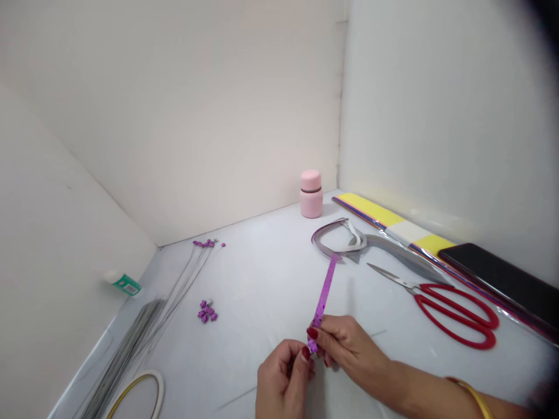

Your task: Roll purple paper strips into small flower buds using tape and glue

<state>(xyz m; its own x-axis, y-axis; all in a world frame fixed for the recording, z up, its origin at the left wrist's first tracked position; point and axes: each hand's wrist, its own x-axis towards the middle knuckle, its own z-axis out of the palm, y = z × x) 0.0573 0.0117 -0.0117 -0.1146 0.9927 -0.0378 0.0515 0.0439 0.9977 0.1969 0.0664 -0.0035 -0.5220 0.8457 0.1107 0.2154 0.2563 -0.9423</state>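
Observation:
Low at the centre, both my hands meet over the white table (262,279). My right hand (349,349) pinches the near end of a purple glitter strip (324,291), which runs away from me toward a looped bundle of grey strips (345,238). My left hand (283,378) is closed with its fingertips pressed to the same end of the strip, where a small rolled part sits between the fingers. A small purple paper flower (207,312) lies on the table to the left of my hands.
Red-handled scissors (454,311) lie to the right, beside a black phone (502,276) and a pack of yellow and white paper strips (384,218). A pink jar (311,194) stands at the back. Thin wires (144,331), a tape ring (146,387) and a glue tube (124,283) lie left.

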